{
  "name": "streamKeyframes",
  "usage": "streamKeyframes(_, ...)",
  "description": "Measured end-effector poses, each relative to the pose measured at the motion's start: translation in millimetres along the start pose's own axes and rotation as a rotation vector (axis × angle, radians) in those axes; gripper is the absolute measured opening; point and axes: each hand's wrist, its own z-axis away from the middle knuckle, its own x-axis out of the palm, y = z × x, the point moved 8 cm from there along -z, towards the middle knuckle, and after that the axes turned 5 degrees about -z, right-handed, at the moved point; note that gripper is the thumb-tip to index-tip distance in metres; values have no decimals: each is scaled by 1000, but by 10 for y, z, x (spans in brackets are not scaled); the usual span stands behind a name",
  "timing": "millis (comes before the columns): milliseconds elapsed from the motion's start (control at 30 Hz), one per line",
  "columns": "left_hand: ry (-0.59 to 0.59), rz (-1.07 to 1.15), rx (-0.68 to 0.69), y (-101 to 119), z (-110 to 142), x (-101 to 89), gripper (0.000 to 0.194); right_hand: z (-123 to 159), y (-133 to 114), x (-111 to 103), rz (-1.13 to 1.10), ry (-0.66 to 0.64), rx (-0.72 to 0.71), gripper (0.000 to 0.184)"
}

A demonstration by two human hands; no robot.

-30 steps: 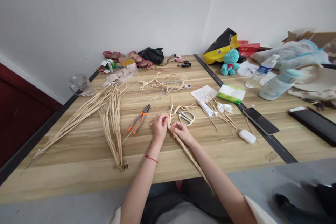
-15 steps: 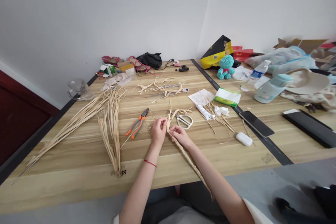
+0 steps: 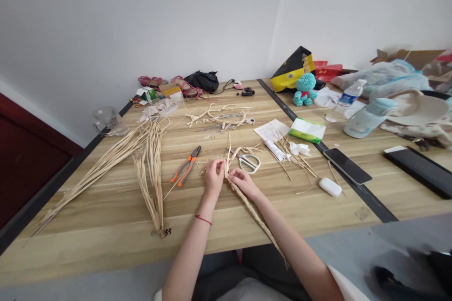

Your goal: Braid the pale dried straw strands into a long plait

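My left hand pinches the far end of a pale straw braid, where loose strands stick up. Close beside it on the right, my right hand is closed on the same braid just below. From there the braid runs along my right forearm and hangs past the table's front edge. White-handled scissors lie just beyond my right hand, their blades partly covered by straw scraps. To the left of my left hand are orange-and-grey pliers. A bundle of long straw strands rests further left.
Short straw pieces lie beyond my hands. On the right are a white tube, a tissue pack, a phone, a white case and a light blue bottle. A glass mug stands at the back left.
The view has shifted very slightly. Both hands keep their hold on the braid in nearly the same place, and nothing on the table has visibly moved.
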Motion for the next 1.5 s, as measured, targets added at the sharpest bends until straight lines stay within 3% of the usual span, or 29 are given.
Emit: streamKeyframes(1500,18,31,-43,14,-3,-44,14,-37,32,20,-3,7,33,29)
